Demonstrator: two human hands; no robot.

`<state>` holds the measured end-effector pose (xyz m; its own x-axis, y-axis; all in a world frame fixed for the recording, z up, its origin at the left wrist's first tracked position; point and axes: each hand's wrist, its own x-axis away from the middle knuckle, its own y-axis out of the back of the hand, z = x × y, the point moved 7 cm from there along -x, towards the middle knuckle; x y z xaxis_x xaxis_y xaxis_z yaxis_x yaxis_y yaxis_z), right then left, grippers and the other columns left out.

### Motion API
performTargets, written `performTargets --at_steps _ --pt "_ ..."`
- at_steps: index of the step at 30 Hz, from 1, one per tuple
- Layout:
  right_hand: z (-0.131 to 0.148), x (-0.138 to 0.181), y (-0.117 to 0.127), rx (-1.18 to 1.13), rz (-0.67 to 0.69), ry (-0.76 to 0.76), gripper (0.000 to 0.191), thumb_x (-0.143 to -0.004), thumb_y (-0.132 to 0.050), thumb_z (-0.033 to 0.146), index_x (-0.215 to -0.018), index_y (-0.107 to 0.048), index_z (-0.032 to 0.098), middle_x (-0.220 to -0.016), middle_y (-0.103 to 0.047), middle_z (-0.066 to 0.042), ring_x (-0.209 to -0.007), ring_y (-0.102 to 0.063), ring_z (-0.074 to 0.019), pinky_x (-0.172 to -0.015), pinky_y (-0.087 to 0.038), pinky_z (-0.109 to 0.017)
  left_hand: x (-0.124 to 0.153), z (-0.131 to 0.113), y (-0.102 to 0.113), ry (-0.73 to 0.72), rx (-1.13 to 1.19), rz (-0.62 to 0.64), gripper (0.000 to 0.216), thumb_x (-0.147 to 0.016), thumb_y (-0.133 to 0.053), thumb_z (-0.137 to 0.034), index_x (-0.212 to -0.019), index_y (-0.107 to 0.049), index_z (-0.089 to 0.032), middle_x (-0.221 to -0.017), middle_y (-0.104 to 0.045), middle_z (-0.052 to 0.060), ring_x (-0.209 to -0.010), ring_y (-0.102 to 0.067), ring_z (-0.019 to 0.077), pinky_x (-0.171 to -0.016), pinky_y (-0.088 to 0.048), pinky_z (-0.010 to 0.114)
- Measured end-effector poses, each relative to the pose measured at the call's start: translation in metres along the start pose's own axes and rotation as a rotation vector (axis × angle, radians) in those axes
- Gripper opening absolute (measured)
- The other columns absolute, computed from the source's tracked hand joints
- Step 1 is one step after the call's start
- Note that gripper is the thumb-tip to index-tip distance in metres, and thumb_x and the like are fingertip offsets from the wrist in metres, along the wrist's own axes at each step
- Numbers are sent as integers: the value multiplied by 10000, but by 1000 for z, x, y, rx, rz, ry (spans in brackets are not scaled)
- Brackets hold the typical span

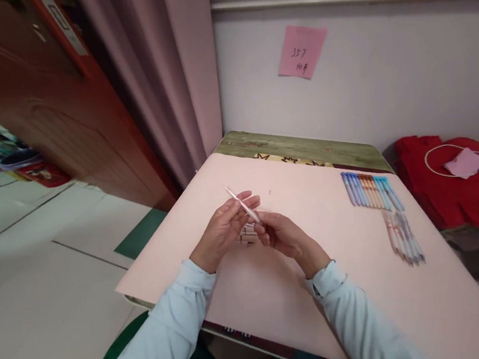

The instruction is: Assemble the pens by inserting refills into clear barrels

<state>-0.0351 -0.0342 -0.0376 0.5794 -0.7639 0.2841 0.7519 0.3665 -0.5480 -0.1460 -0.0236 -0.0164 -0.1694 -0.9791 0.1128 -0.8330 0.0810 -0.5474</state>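
Note:
A slim, pale pen (249, 210) is held at a slant above the table, its thin tip pointing up and to the left. My left hand (227, 227) steadies its upper part between thumb and fingers, the other fingertips stretched out behind it. The thumb and fingers of my right hand (282, 233) are closed around its lower end. Beneath my hands lie some small pale pieces with dark lines (248, 234), partly hidden. On the right side of the table is a row of blue, orange and light blue pens (366, 190), with several clear, whitish pens (403, 237) below it.
A pale pink sheet (322, 297) covers most of the table, whose green patterned surface (305, 144) shows at the back. Beside it on the right sits red cloth (434, 180) with a cord and a pink note. A curtain (157, 68) and a brown door (62, 107) stand left.

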Motion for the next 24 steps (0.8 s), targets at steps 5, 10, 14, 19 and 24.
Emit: performTargets --at_steps 5,10,14,19,24 --pt "-25 -9 -4 -140 113 -141 316 -811 -676 492 -877 -621 188 -556 -421 71 -441 -276 -62 -417 -223 -192 -3 4 11 48 4 -94 305 -808 -750 -313 -1053 -688 -141 -1019 -739 124 -868 -695 185 -706 -541 261" --pt "-23 -9 1 -38 80 -65 422 -790 -693 582 -853 -648 168 -542 -458 67 -424 -326 -52 -424 -251 -198 -5 14 6 78 19 -104 295 -792 -756 -374 -959 -620 -171 -899 -719 54 -477 -548 88 -463 -479 252" --pt "-3 -4 7 258 -62 128 427 -726 -782 553 -725 -611 163 -621 -581 23 -510 -503 -78 -516 -385 -220 -7 18 9 68 13 -174 326 -765 -785 -385 -901 -593 -160 -839 -706 47 -509 -596 123 -466 -484 265" --pt "-2 0 10 277 -166 36 587 -819 -537 752 -814 -633 173 -555 -570 18 -442 -478 -96 -445 -322 -228 -7 18 11 -7 78 -220 307 -753 -806 -325 -907 -605 -151 -876 -715 53 -640 -634 111 -600 -508 233" --pt "-6 1 15 173 -182 -22 536 -728 -691 685 -749 -630 153 -504 -489 52 -413 -375 -61 -418 -240 -210 -2 20 5 -4 62 -196 307 -777 -781 -364 -915 -584 -174 -906 -722 54 -589 -611 106 -571 -494 250"
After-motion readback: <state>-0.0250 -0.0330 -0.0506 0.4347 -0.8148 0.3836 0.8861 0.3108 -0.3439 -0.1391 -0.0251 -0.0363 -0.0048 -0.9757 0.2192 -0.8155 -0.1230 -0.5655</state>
